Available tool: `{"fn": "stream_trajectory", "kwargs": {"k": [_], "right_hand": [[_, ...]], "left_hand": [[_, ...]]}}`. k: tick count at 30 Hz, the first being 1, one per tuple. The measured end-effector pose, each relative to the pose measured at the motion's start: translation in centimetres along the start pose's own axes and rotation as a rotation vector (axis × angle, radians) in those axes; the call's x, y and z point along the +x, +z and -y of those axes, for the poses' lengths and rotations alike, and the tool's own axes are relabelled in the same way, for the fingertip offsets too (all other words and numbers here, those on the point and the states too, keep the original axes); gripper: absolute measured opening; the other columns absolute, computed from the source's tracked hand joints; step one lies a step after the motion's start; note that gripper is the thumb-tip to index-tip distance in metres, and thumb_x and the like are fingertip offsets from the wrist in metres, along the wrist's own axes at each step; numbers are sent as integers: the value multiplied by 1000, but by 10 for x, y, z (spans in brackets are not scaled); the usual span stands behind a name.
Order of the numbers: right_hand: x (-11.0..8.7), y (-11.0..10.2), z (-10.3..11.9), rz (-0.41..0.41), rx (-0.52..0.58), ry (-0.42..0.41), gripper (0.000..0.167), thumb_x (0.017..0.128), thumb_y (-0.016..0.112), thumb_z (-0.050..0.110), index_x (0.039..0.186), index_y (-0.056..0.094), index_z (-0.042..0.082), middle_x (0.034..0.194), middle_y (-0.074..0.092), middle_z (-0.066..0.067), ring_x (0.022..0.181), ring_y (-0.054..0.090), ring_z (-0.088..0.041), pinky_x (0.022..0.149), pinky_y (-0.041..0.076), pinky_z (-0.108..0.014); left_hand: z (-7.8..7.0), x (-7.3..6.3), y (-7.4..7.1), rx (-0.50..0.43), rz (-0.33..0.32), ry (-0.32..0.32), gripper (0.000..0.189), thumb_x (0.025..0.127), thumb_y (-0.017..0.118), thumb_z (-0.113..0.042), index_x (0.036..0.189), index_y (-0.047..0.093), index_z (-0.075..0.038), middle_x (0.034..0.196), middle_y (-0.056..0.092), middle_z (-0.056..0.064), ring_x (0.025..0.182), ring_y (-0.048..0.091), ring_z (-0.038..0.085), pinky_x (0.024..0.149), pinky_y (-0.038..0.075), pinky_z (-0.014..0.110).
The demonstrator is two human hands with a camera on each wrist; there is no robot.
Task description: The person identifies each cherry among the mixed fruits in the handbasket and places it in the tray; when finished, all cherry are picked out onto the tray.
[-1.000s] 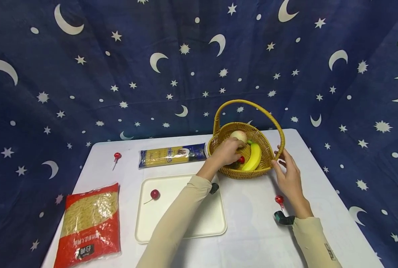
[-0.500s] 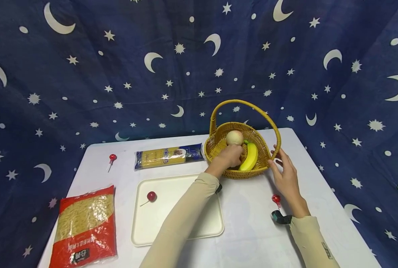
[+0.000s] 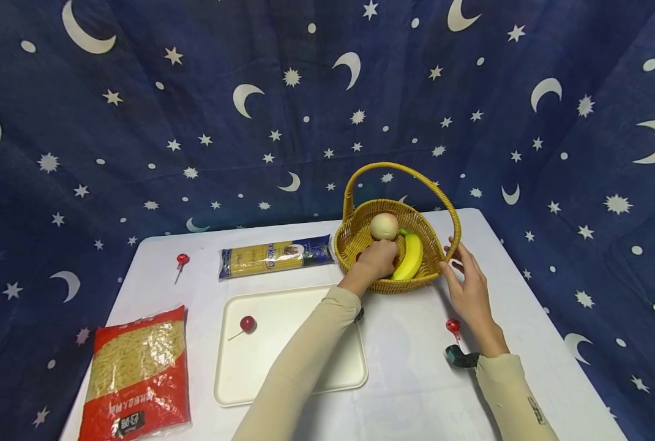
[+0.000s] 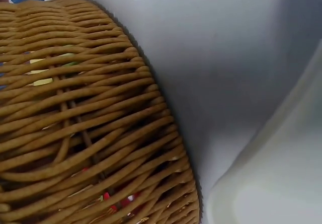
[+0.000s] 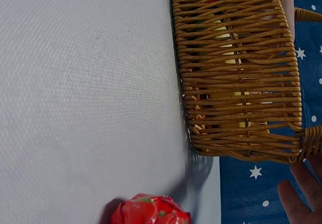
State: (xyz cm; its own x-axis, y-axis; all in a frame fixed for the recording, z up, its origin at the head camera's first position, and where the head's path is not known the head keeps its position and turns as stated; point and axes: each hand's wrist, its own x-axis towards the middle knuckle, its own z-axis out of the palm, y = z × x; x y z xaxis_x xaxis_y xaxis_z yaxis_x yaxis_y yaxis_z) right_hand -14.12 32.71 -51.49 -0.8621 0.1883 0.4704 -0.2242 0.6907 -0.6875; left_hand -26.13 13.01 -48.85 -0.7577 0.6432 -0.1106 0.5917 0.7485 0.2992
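A wicker basket [image 3: 355, 236] with a tall arched handle [image 3: 399, 165] stands at the back right of the table. My left hand [image 3: 379, 257] reaches down into it, fingers bent and their tips hidden, so I cannot tell what they hold. Behind that hand lies a peach [image 3: 384, 226]; a banana [image 3: 411, 257] lies to its right. A bit of red [image 3: 359, 256] shows at the hand's left edge, and red and white specks [image 4: 113, 196] show through the weave in the left wrist view. My right hand [image 3: 471, 291] grips the basket where the handle meets the rim.
A cream tray [image 3: 289, 349] with a cherry [image 3: 247, 324] lies in front of the basket. Left of the basket is a spaghetti pack [image 3: 275, 256]. A red pasta bag [image 3: 140, 373] lies front left. Lollipops lie at left [image 3: 182, 259] and below my right hand [image 3: 453, 326].
My left hand has moved from beside the peach forward and lower in the basket, uncovering the peach. The red thing seen near its fingertips is now hidden there. My right hand keeps its grip.
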Motion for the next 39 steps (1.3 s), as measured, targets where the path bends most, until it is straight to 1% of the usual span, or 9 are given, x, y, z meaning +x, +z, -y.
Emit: {"fn": "stream_trajectory", "kwargs": {"k": [5,11,16,19,22,28,30,34,39], "right_hand": [[0,1,2,0,-2,2,59,105,66,11,160,46,11,145,64,-21,131,60,-28,111,45,-9],[0,2,4,6,-3,3,62,106,66,12,163,44,22,147,64,-19,131,61,-34,112,46,-12],[-1,3,4,4,5,1,63,105,66,11,163,44,23,146,64,-20,130,60,-33,109,42,-4],[-1,4,3,4,9,-1,63,105,66,11,163,44,23,146,64,-20,130,60,-29,108,42,-3],[-1,5,2,6,3,6,62,106,66,13,163,44,24,146,64,-18,132,60,-20,111,45,-8],[-1,5,2,7,3,15,61,106,65,15,163,44,24,147,63,-19,132,57,-5,112,46,-10],[-1,4,2,7,4,15,61,106,65,15,163,44,22,146,63,-20,132,57,-6,113,48,-15],[-2,3,3,16,-4,31,60,107,65,16,163,44,22,146,63,-19,132,60,-19,113,52,-31],[-1,1,4,9,-5,42,60,107,65,15,162,45,22,146,63,-18,131,60,-21,114,51,-24]], "left_hand": [[0,-3,-3,-24,-39,-4,27,100,70,-8,74,64,-17,73,58,-4,69,53,11,59,41,23],[0,-6,-9,-4,-85,-2,23,100,71,-11,78,65,-16,77,60,-3,73,53,12,64,43,24],[0,-9,-19,13,-123,24,5,100,71,-13,101,76,-14,95,72,0,83,61,13,72,50,26],[1,-14,-27,5,-149,29,20,99,73,-13,119,79,-14,110,76,2,93,68,14,81,56,25],[4,-20,-38,-12,-180,30,27,98,74,-13,125,78,-13,117,76,4,100,71,16,86,58,26],[12,-43,-57,-83,-243,38,36,99,73,-12,135,74,-14,129,74,8,110,73,20,92,61,30],[15,-52,-61,-113,-272,35,38,99,73,-12,137,73,-13,132,73,9,112,74,22,93,62,30],[22,-75,-69,-165,-346,35,37,98,75,-11,135,73,-8,131,73,10,113,73,22,95,62,32],[33,-108,-72,-235,-452,20,36,96,77,-7,132,75,-7,131,73,10,117,73,25,98,62,37]]}}
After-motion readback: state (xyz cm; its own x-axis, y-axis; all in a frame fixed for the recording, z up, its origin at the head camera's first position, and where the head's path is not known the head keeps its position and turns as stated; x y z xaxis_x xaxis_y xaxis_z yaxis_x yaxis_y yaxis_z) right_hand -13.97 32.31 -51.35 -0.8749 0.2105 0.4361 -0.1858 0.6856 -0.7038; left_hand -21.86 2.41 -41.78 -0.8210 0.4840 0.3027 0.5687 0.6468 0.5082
